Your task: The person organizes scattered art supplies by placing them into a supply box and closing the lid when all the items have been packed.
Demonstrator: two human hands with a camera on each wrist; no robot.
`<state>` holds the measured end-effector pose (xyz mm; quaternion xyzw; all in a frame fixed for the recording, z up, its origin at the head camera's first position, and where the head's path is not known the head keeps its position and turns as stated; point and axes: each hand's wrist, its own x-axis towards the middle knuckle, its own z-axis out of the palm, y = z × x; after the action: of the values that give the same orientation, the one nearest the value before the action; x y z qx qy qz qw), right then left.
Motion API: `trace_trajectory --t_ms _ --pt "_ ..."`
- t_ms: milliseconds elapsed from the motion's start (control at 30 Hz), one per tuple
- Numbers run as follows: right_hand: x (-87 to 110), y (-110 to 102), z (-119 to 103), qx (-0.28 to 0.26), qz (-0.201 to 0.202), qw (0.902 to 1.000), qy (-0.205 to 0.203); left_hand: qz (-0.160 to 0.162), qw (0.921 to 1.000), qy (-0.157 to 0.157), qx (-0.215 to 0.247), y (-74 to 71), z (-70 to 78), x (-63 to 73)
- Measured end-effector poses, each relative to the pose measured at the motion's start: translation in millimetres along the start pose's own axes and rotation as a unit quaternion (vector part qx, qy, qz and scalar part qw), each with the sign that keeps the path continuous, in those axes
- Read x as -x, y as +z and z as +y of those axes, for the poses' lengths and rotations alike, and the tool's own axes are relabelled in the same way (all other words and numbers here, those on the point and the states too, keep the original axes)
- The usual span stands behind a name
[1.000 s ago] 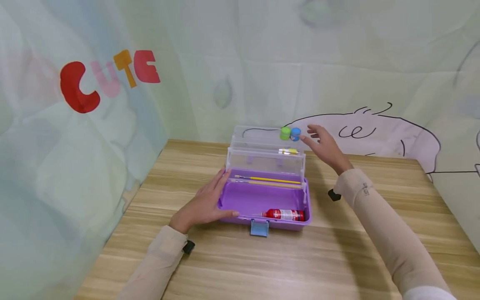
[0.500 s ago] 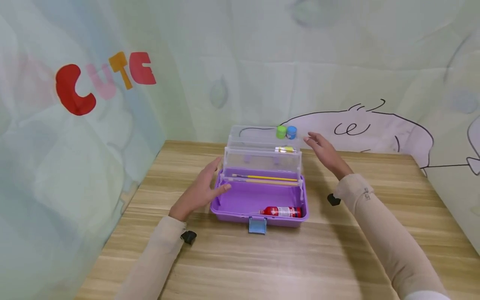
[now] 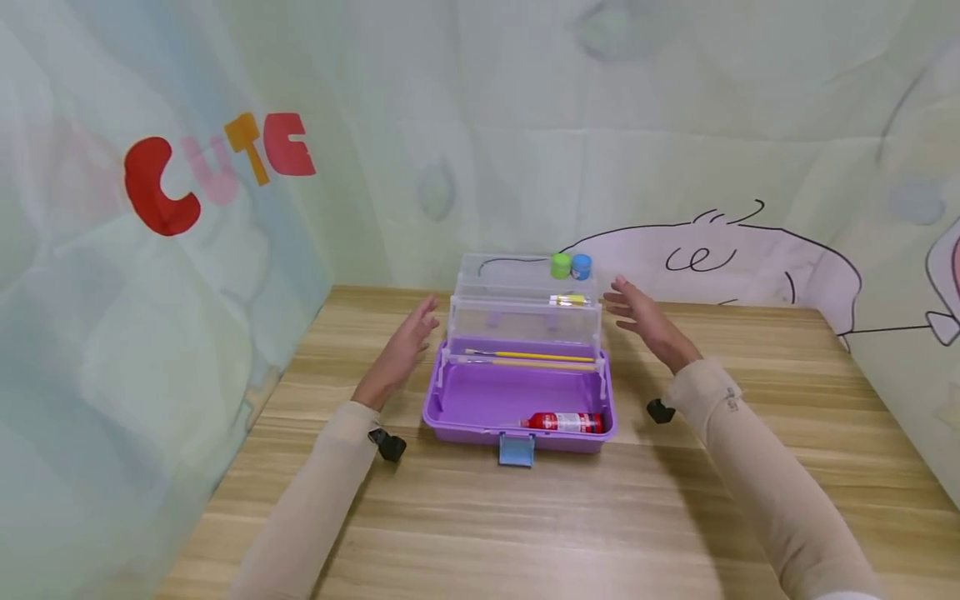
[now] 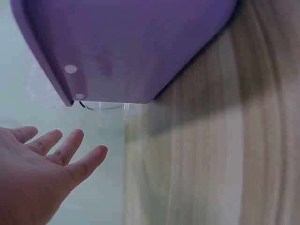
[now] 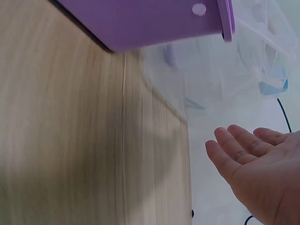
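Note:
A purple box [image 3: 480, 437] stands on the wooden table, its clear trays [image 3: 487, 321] raised in tiers at the back. In its base lies a red bottle [image 3: 566, 422]. Two paintbrushes [image 3: 532, 356] rest across the lower tier, a yellow tube [image 3: 570, 300] lies in the middle one, and a green jar [image 3: 560, 266] and a blue jar [image 3: 581, 267] sit in the top one. My left hand [image 3: 405, 350] hovers beside the box's left side, fingers extended, holding nothing. On the other side my right hand [image 3: 647, 321] is held up near the trays, fingers extended and palm bare.
A blue latch [image 3: 517, 450] hangs down from the box's front. Wooden tabletop [image 3: 465, 533] extends around the box on all sides. A printed cloth backdrop [image 3: 510, 167] rises close behind the table and along its left side.
My left hand has let go of the box's left rim and moved up and back beside it. My right hand has drawn away from the blue jar and lowered slightly.

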<state>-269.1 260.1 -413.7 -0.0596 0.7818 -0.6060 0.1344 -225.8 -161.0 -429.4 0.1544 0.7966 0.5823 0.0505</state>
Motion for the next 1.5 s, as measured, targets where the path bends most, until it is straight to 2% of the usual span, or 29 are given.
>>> trace_trajectory --t_ms 167,333,433,633,867,1133,1500 --pt "0.9 2.5 3.0 -0.048 0.003 0.9985 0.025 -0.01 0.9979 -0.033 0.055 -1.9 -8.4 -14.0" --pt "-0.9 7.0 4.0 -0.105 0.014 0.993 0.052 -0.008 0.9943 -0.059 0.088 -0.1 -14.6 -25.9" --pt "-1.4 10.5 5.1 -0.115 0.015 0.9912 0.064 -0.007 0.9915 -0.071 0.108 2.3 -17.8 -30.8" --pt "-2.7 17.9 7.2 -0.122 0.007 0.99 0.071 -0.017 0.9856 -0.091 0.142 4.7 -22.6 -34.7" --pt "-6.5 22.3 9.3 -0.119 0.002 0.9898 0.078 -0.038 0.9842 -0.08 0.153 7.0 -27.6 -39.6" --pt "-5.9 27.1 14.7 -0.105 -0.001 0.9912 0.08 -0.055 0.9775 -0.104 0.175 12.9 -29.6 -41.2" --pt "-6.3 30.1 13.6 -0.1 -0.009 0.9912 0.086 -0.065 0.9739 -0.139 0.168 13.5 -26.5 -43.5"
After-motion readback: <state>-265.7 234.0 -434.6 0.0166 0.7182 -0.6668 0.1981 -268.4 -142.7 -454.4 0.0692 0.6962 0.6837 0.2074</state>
